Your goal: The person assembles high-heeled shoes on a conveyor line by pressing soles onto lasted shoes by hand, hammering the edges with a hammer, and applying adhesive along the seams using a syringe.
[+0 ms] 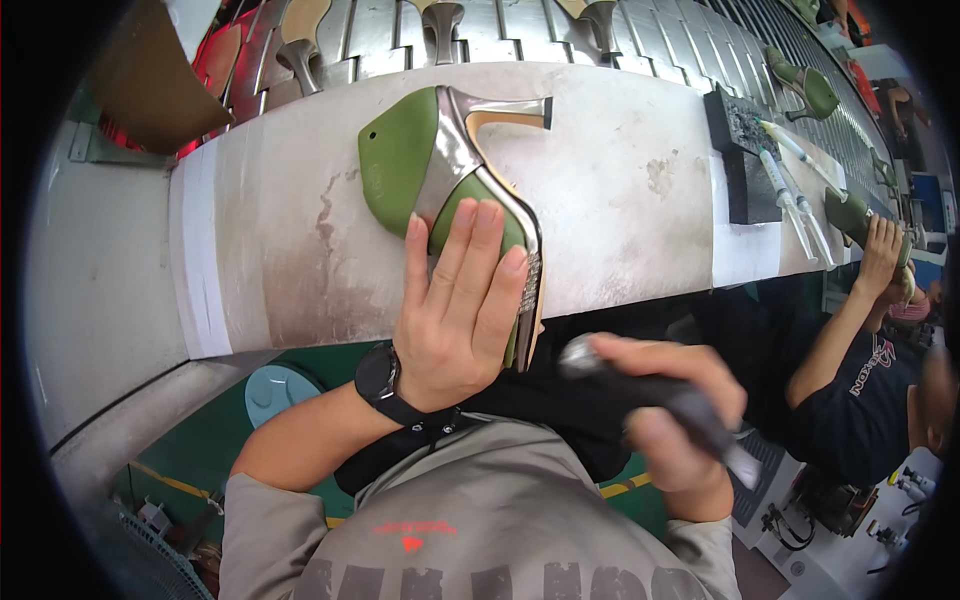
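Green high-heeled shoe form with pewter-coloured metallic straps and a slim metallic heel (450, 175) lies on its side on a pale, stained, padded-looking work surface (620, 220). Heel points away from the wearer; toe reaches past the near edge, toward the grey shirt (470, 500). Glittery band near the toe.

Left hand (455, 330): fingers extended and laid against the shoe's side, touching it; thumb hidden, so cannot tell whether it grips underneath. Black round-faced watch (376, 372) on that wrist.

Right hand (682, 458): closed around a dark-handled tool with a rounded metallic end (650, 392), raised apart from the shoe, right of the toe. Motion blur; tool type unclear.

Right end of the surface: black rough-topped block (745, 165), with slender white-and-clear tubes (785, 195) leaning beside it. Beyond the far edge, a silvery slatted metal conveyor (670, 45) carries tan-soled heeled shoes (440, 22) and another green heeled shoe (815, 90). Far right, co-worker in dark shirt (845, 410), hands at a green piece (850, 215).
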